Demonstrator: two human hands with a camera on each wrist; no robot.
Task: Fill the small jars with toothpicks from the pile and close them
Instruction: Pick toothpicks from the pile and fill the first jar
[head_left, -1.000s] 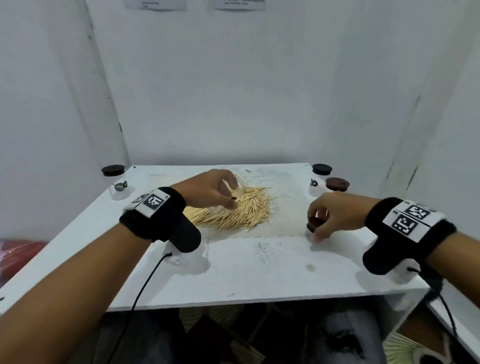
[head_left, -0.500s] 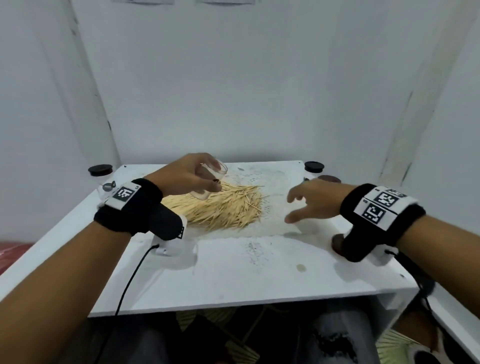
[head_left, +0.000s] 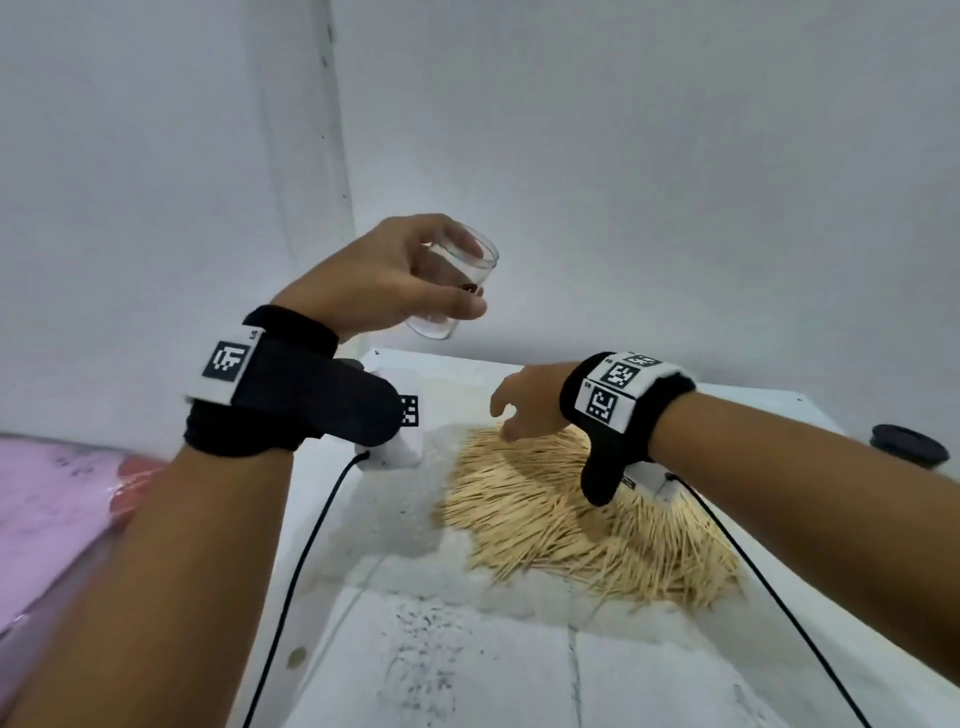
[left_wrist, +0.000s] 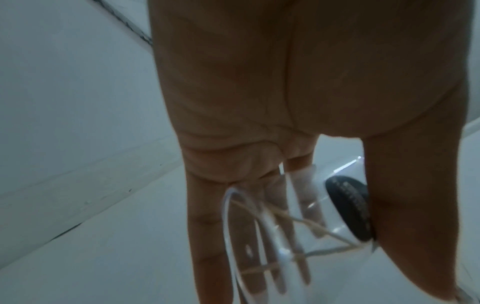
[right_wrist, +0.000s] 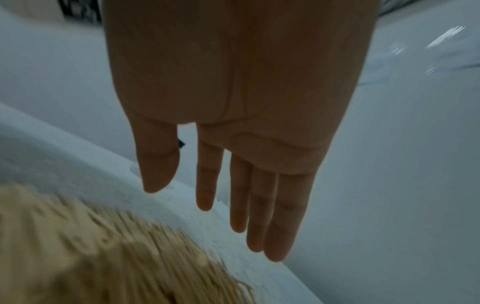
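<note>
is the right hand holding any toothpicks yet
No, the right hand is empty, its straight fingers spread above the heap of pale wooden toothpicks on the white table.

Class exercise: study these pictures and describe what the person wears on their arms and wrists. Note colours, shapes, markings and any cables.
Both forearms are bare, with no sleeves. Each wrist carries a broad black band: the left band shows a white panel with one square black-and-white code marker, the right band a white panel with several such markers. Under each wrist sits a white unit with a black part, and a thin black cable trails from it.
</note>
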